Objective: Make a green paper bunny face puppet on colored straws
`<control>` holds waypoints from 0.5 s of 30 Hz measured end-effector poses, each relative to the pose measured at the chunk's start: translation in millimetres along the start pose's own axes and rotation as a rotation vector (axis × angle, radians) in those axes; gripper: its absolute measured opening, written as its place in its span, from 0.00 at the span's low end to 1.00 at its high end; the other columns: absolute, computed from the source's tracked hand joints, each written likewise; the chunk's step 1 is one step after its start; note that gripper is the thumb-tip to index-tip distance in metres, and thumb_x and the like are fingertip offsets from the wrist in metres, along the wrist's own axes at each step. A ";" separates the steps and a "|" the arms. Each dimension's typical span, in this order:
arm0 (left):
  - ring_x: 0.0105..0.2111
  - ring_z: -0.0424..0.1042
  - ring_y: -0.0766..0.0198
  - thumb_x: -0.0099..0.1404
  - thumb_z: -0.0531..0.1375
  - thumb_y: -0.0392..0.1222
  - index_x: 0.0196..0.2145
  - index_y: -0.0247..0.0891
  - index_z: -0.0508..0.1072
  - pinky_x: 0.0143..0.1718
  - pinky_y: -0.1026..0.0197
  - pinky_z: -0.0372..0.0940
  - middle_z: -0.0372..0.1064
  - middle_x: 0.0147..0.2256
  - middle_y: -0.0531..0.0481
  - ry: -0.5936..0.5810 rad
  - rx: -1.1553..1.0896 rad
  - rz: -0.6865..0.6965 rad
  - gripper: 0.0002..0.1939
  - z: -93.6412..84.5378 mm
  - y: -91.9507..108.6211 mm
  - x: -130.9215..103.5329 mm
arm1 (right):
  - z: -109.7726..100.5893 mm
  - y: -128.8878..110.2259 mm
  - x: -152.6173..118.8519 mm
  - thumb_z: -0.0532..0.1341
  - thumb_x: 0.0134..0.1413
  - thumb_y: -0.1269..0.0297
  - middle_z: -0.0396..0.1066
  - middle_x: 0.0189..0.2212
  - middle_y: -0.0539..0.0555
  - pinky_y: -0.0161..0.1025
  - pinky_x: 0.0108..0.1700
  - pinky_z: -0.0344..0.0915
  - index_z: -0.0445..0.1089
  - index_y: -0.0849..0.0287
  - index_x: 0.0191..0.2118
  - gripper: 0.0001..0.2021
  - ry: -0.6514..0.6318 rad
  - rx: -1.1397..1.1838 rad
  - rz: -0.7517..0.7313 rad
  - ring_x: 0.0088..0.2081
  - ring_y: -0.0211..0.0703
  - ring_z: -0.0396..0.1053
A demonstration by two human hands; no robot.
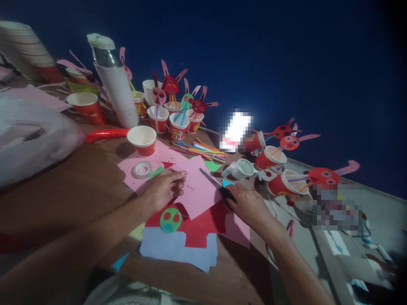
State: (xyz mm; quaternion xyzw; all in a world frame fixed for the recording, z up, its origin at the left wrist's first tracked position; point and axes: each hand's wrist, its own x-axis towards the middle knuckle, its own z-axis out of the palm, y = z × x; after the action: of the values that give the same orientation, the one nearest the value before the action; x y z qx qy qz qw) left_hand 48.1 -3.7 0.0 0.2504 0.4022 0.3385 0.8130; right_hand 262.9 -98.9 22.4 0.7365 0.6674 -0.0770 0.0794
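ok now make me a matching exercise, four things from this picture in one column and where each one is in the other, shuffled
Things
1. black-handled metal scissors
2. round green paper face with red eyes
3. tall white flask with a silver neck
4. small white ring-shaped tape roll

Places
A. lying on pink paper
B. standing upright on the brown wooden table
C. held in the right hand
D. lying on red paper

Right pairs: 1-C, 2-D, 3-B, 4-A
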 end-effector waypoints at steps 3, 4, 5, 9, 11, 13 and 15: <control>0.18 0.59 0.74 0.52 0.64 0.32 0.23 0.32 0.67 0.17 0.69 0.56 0.64 0.22 0.54 -0.011 -0.001 0.011 0.07 0.5 0.4 -0.6 | -0.4 1.6 -0.3 0.55 0.54 0.68 0.73 0.41 0.60 0.39 0.36 0.60 0.69 0.60 0.44 0.12 -0.021 -0.005 -0.027 0.41 0.52 0.71; 0.18 0.59 0.74 0.52 0.64 0.32 0.23 0.32 0.67 0.17 0.69 0.57 0.64 0.22 0.54 -0.015 0.002 0.015 0.07 0.8 0.5 -0.8 | -1.0 2.8 -0.3 0.55 0.54 0.68 0.73 0.41 0.59 0.39 0.36 0.59 0.70 0.59 0.43 0.12 -0.028 -0.002 -0.037 0.41 0.51 0.72; 0.18 0.60 0.74 0.52 0.64 0.32 0.23 0.32 0.67 0.17 0.69 0.57 0.64 0.22 0.54 -0.019 0.005 0.021 0.07 1.1 0.5 -0.8 | -1.6 4.2 -0.3 0.55 0.54 0.68 0.73 0.41 0.58 0.38 0.36 0.59 0.70 0.58 0.43 0.12 -0.035 0.003 -0.049 0.41 0.50 0.72; 0.19 0.60 0.73 0.51 0.64 0.32 0.24 0.31 0.69 0.17 0.69 0.57 0.64 0.22 0.53 -0.041 0.027 0.043 0.06 1.5 -0.2 -1.1 | -2.5 8.6 -1.2 0.55 0.53 0.66 0.75 0.39 0.56 0.37 0.35 0.59 0.70 0.56 0.42 0.11 -0.060 0.017 -0.088 0.40 0.49 0.72; 0.19 0.60 0.73 0.50 0.65 0.33 0.24 0.31 0.70 0.17 0.69 0.58 0.65 0.21 0.53 -0.046 0.040 0.058 0.06 1.5 -1.0 -1.4 | -1.9 9.3 -2.2 0.55 0.54 0.66 0.75 0.38 0.57 0.38 0.34 0.58 0.70 0.57 0.42 0.11 -0.065 0.018 -0.099 0.39 0.50 0.72; 0.19 0.60 0.73 0.49 0.65 0.33 0.24 0.31 0.70 0.18 0.69 0.58 0.65 0.21 0.53 -0.050 0.052 0.073 0.06 1.6 -1.9 -1.9 | -1.6 9.4 -3.0 0.54 0.54 0.66 0.75 0.39 0.58 0.38 0.35 0.59 0.69 0.58 0.43 0.12 -0.065 0.016 -0.107 0.39 0.50 0.72; 0.18 0.60 0.73 0.49 0.65 0.33 0.24 0.31 0.70 0.18 0.69 0.58 0.65 0.21 0.53 -0.054 0.063 0.083 0.06 1.8 -2.9 -2.5 | -1.8 9.4 -3.5 0.54 0.53 0.66 0.74 0.41 0.59 0.39 0.36 0.59 0.68 0.58 0.46 0.14 -0.063 0.015 -0.109 0.40 0.51 0.72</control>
State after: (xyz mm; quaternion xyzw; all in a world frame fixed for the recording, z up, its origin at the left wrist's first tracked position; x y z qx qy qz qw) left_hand 49.4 -7.7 0.2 0.3013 0.3799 0.3523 0.8005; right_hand 271.9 -102.8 25.1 0.6970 0.7029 -0.1095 0.0904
